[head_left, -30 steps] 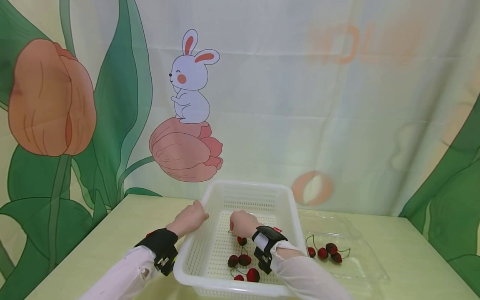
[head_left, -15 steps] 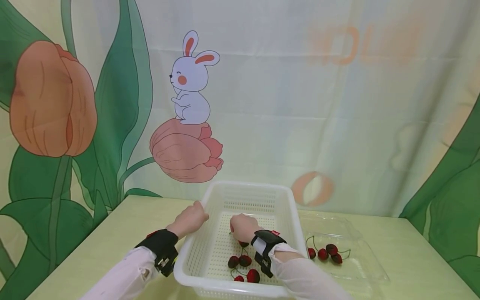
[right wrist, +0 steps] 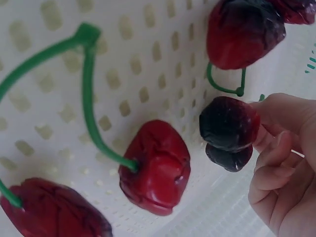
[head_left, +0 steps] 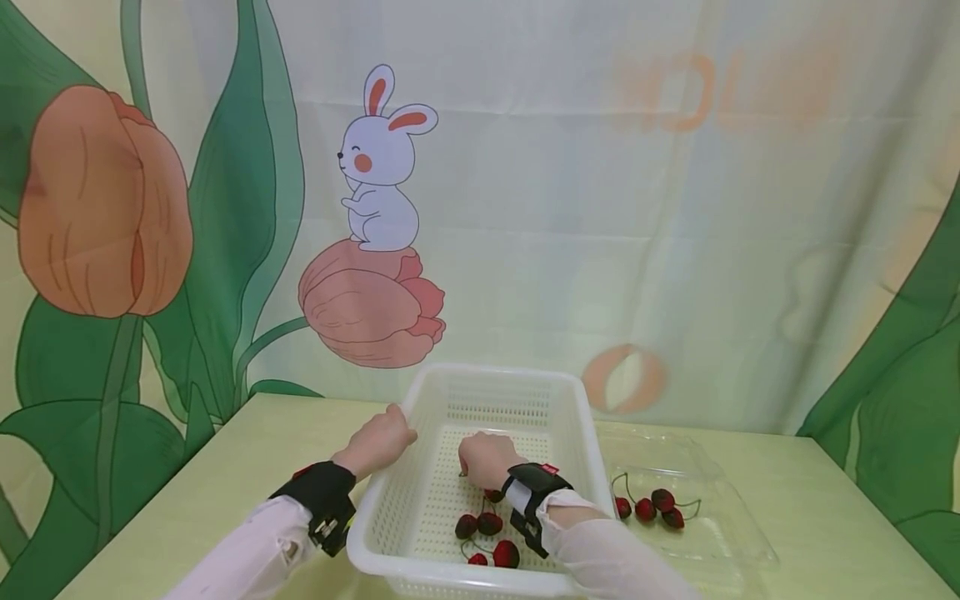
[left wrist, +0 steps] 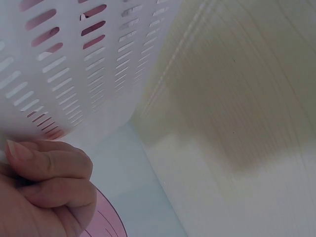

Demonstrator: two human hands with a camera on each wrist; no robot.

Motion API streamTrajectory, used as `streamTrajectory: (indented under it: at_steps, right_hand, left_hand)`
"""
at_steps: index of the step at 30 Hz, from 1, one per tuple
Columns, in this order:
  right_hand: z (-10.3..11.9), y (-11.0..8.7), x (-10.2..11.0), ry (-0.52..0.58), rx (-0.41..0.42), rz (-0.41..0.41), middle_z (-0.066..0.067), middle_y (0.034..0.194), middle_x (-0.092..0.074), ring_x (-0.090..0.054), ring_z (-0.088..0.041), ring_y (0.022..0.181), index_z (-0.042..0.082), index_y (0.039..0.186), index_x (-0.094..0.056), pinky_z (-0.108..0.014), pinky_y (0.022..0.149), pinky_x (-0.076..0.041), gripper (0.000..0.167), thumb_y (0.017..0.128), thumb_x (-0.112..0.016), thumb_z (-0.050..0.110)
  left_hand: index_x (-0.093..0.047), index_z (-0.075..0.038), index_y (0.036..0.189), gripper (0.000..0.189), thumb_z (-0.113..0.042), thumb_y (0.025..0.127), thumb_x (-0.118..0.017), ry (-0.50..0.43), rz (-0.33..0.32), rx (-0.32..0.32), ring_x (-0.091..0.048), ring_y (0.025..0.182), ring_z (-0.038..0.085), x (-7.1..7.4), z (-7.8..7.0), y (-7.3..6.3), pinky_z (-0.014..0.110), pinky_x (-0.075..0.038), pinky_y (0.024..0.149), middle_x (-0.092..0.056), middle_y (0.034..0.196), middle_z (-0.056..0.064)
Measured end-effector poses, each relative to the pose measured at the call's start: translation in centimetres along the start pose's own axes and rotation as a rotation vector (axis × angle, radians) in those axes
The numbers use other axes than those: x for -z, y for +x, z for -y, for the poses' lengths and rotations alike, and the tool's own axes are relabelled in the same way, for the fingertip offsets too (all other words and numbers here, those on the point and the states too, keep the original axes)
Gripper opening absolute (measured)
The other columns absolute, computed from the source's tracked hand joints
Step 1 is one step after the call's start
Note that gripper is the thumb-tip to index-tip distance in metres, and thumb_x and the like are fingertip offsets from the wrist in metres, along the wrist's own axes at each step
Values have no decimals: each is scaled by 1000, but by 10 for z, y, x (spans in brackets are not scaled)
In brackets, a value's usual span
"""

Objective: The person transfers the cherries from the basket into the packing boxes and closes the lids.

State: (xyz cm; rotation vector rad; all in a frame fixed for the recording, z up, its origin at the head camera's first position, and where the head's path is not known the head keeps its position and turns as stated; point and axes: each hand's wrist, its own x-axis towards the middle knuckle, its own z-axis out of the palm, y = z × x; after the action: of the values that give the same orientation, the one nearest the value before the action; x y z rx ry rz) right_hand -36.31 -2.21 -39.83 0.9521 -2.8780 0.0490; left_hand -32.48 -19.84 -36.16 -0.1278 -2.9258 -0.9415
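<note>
My left hand (head_left: pixel 377 439) grips the left rim of a white perforated plastic basket (head_left: pixel 362 533); in the left wrist view its fingers (left wrist: pixel 59 170) curl at the basket's edge. Inside the basket, my right hand (head_left: pixel 489 460) pinches the green stem of a pair of dark red cherries (right wrist: pixel 229 123). These hang close over the holed floor in the right wrist view, and the head view shows just part of one cherry (head_left: pixel 492 495) below the hand. Nearer the front lie two more stemmed pairs, one with a dark cherry (head_left: pixel 467 525), the other with a redder cherry (head_left: pixel 506 553).
Right of the basket, a clear plastic container (head_left: pixel 720 521) lies on the pale yellow table (head_left: pixel 225 467) with several cherries (head_left: pixel 663 499) in it. Behind the table hangs a printed curtain (head_left: pixel 525 250) with tulips and a rabbit.
My right hand has moved slightly toward the basket's front, and the cherry under it has shifted a little toward the front right. The left hand keeps its hold on the rim.
</note>
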Motion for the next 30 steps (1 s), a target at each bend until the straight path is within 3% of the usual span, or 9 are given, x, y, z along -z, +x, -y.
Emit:
streamTrajectory:
  at_steps: [10,24,30]
  right_hand:
    - [-2,-4,13,97,22,-28,8,63,-51,-46,-9,55,15,69,-61,-27,49,-39,13,76,-68,7]
    - [-18,2,16,270,0,-98,7,68,-52,-46,-9,55,14,75,-61,-27,52,-39,11,77,-66,4]
    - [-17,0,22,340,-26,-86,6,67,-51,-46,-10,52,11,75,-61,-26,48,-37,9,77,-65,3]
  left_hand:
    - [-35,12,107,32,-11,89,-48,-8,-5,-4,-50,68,25,-2,3,0,38,-45,57,-45,80,15]
    - [-35,13,107,32,-11,89,-48,-29,-4,2,-51,68,25,-1,2,0,38,-44,58,-46,81,15]
    - [-35,13,108,33,-11,89,-47,-43,-2,-5,-51,69,25,-2,3,0,38,-45,59,-46,82,16]
